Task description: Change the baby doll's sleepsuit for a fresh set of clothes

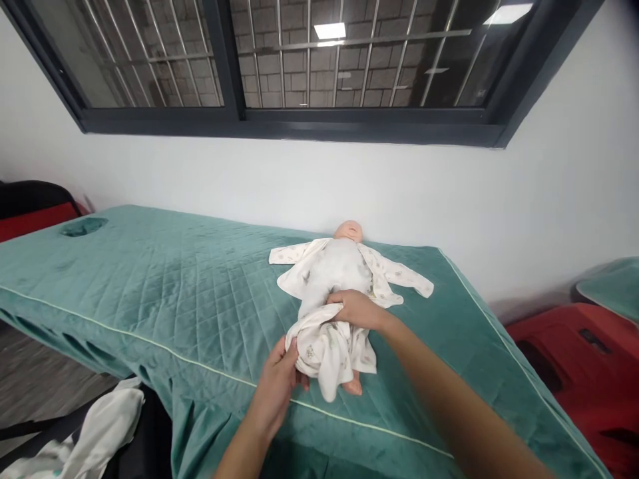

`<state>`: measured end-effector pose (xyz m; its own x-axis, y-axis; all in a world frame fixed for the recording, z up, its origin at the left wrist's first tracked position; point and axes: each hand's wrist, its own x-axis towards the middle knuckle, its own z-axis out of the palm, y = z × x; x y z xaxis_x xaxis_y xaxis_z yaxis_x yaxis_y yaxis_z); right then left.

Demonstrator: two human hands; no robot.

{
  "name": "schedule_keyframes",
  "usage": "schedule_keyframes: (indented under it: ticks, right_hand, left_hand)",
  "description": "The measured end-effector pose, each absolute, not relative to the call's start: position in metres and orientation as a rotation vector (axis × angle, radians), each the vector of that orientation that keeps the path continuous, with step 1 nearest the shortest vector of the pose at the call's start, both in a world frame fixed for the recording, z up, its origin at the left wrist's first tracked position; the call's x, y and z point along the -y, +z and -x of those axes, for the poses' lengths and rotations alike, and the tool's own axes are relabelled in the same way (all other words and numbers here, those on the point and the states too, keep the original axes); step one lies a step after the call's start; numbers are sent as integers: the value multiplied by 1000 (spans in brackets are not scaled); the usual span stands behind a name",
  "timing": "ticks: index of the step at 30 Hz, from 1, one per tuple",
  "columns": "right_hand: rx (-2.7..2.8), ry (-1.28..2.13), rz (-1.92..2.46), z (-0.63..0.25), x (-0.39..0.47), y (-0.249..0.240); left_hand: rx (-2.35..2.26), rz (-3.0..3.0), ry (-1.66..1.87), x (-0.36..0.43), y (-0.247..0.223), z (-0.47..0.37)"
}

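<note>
On the green bed lies a baby doll [348,230] on its back, its head toward the wall. A pale bodysuit [339,263] covers its torso, and a white printed jacket [402,274] is spread open with sleeves out to both sides. White printed baby pants [324,349] are bunched around the doll's legs, with a bare foot [353,384] showing below. My left hand [277,379] pinches the pants' left edge, near the other foot. My right hand [355,308] grips their upper edge over the doll's lower body; its fingertips are partly hidden.
The quilted green bed cover [174,286] has a face hole [84,227] at far left. A barred window [299,123] is above the white wall. White cloth [107,426] lies on a black seat at lower left. A red plastic object [584,359] stands at right.
</note>
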<state>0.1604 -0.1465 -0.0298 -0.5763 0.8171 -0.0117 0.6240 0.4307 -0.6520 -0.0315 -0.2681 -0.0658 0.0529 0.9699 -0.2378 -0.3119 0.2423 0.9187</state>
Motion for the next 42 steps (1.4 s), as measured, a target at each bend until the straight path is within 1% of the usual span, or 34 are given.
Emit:
schedule_keyframes:
  ticks: [3, 7, 11, 15, 18, 23, 27, 30, 33, 36, 38, 42]
  right_hand:
    - [2265, 1044, 1188, -163, 148, -29]
    - [2214, 997, 1297, -161, 148, -31]
    - [2103, 950, 1381, -155, 150, -32]
    - [1956, 943, 1324, -156, 153, -25]
    - [1957, 1088, 1268, -166, 151, -15]
    - [1900, 1248, 1228, -187, 131, -1]
    - [1669, 1464, 1143, -188, 112, 0]
    - [1414, 1607, 1084, -187, 103, -2]
    - [1374, 1673, 1048, -187, 98, -6]
    - [1372, 1716, 982, -189, 97, -12]
    - [1247, 1754, 922, -191, 97, -17]
    - [1020, 1828, 852, -198, 97, -29]
  left_hand:
    - [-1251, -1169, 1264, 240, -64, 40]
    - [-1394, -1494, 1256, 185, -59, 52]
    - [-1372, -1711, 1157, 129, -53, 51]
    - [-1265, -1886, 1121, 97, -51, 46]
    - [-1154, -1908, 1029, 89, -43, 48]
    - [-841, -1924, 655, 85, -4, 55]
    - [-859, -1899, 427, 69, 26, 46]
    - [-733, -1947, 252, 54, 35, 39]
    - [-566, -1946, 62, 41, 33, 38]
    - [-587, -1844, 173, 32, 22, 43]
    - [-655, -1721, 277, 28, 12, 47]
    - [-728, -1562, 350, 26, 0, 50]
